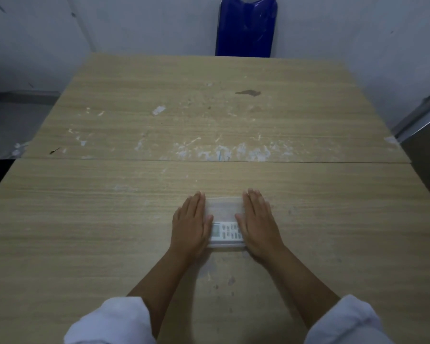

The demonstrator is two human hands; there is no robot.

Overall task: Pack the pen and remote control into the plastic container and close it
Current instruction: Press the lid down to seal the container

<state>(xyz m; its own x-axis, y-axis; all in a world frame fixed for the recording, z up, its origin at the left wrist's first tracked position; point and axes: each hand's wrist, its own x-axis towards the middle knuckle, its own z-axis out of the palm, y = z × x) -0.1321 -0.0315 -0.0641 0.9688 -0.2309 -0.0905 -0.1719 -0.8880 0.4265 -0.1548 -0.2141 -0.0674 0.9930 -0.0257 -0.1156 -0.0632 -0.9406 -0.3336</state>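
Observation:
A clear plastic container (224, 209) lies on the wooden table (109, 219) near its front middle. A white remote control (226, 231) shows through it, lying crosswise in the near half. I see no pen; my hands may hide it. My left hand (190, 225) rests flat on the container's left end, fingers straight and together, thumb on the top. In the same flat pose, my right hand (257, 223) covers the right end. Both palms press down on the container's top.
A blue chair back (246, 26) stands behind the table's far edge against the white wall. A grey metal cabinet (427, 135) borders the table on the right. A seam (85, 159) crosses the scuffed tabletop from left to right.

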